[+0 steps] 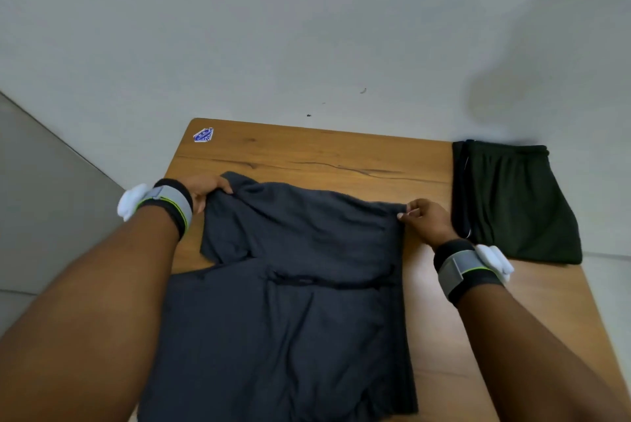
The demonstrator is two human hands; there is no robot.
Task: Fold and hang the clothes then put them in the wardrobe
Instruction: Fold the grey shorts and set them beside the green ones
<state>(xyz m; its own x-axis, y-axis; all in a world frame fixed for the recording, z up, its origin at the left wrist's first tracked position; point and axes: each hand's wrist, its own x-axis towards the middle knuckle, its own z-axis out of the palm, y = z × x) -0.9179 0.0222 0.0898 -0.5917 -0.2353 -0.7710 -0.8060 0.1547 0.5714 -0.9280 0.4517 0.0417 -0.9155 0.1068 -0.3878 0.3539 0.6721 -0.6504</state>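
Note:
A dark grey T-shirt (293,302) lies spread on the wooden table (307,155), its far part folded back toward me over the body. My left hand (208,191) grips the shirt's far left corner. At the far right corner my right hand (423,218) pinches the fabric edge between thumb and fingers. Both wrists wear black bands with white sensors.
A folded dark green garment (515,203) lies at the table's right edge, partly hanging over it. A small blue sticker (203,134) marks the far left corner of the table. A pale wall stands just behind the table, and grey floor shows at left.

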